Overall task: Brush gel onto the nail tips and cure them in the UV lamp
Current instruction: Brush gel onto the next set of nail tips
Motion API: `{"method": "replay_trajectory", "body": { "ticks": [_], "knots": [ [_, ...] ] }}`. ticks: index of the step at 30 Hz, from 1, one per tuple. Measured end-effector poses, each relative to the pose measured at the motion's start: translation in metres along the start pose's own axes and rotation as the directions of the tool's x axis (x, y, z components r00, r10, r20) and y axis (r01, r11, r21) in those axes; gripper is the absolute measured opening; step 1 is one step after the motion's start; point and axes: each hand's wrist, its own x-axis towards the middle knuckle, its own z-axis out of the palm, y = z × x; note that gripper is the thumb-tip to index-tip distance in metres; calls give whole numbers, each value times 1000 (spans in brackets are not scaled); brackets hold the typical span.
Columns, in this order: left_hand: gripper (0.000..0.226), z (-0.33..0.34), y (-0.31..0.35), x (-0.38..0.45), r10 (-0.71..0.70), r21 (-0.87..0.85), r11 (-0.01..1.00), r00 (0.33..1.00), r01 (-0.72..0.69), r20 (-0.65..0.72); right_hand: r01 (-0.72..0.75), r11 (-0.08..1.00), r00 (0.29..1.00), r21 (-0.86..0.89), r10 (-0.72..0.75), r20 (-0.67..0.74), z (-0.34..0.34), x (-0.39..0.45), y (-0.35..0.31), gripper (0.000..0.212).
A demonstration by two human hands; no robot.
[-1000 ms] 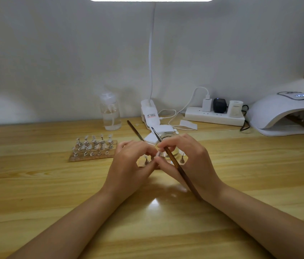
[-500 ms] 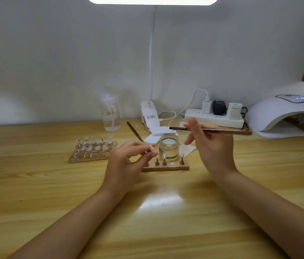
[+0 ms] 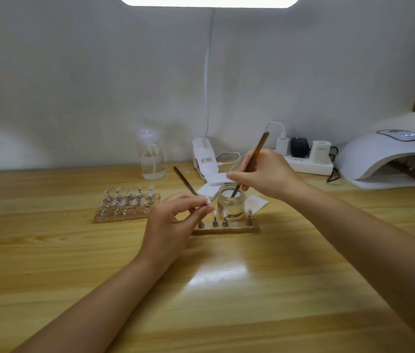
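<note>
Wooden tabletop (image 3: 48,263) under a bright lamp: my right hand (image 3: 270,171) pinches a brown-handled gel brush (image 3: 252,159), its tip dipped into the open glass jar (image 3: 230,201) of clear gel at the middle of the tabletop. My left hand (image 3: 173,225) hovers just left of the jar, its fingers (image 3: 202,203) curled and pinching a single nail tip (image 3: 207,200) on its stand. Directly in front of the jar lies a short wooden holder strip (image 3: 226,229) carrying four small metal stands, at least three of them topped with nail tips, and one bare slot between the third and fourth. Farther left, a second wooden holder (image 3: 127,211) bears two rows of clear nail tips. Another brush (image 3: 184,180) leans behind my left hand. At the far right, the white UV lamp (image 3: 390,159) sits with its display lit; something lies inside its opening, too dim to identify. Along the wall stand a clear pump bottle (image 3: 151,156), a white clip-lamp base (image 3: 205,159) and a power strip (image 3: 308,164) with plugs.
</note>
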Motion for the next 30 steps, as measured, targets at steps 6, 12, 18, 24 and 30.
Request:
{"method": "replay_trajectory", "body": {
  "ticks": [6, 12, 18, 24, 30],
  "knots": [
    [20, 0, -2, 0, -8, 35, 999, 1000, 9, -8, -42, 994, 995, -97, 50, 86, 4, 6, 0, 25],
    [20, 0, -3, 0, 5, 95, 995, 1000, -2, -27, -59, 998, 997, 33, 60, -48, -11, 4, 2, 29],
    [17, 0, -3, 0, 2, 103, 995, 1000, 1, -27, -144, 976, 985, 166, 158, -75, -22, 4, 12, 24],
    [18, -1, -4, -1, -13, 64, 998, 1000, 15, -22, -163, 957, 980, 242, 186, -76, -27, 1, 15, 23],
    [19, -1, -4, 0, -22, 59, 998, 999, 23, -24, -175, 927, 965, 333, 229, -130, -34, -2, 18, 27]
  ]
}}
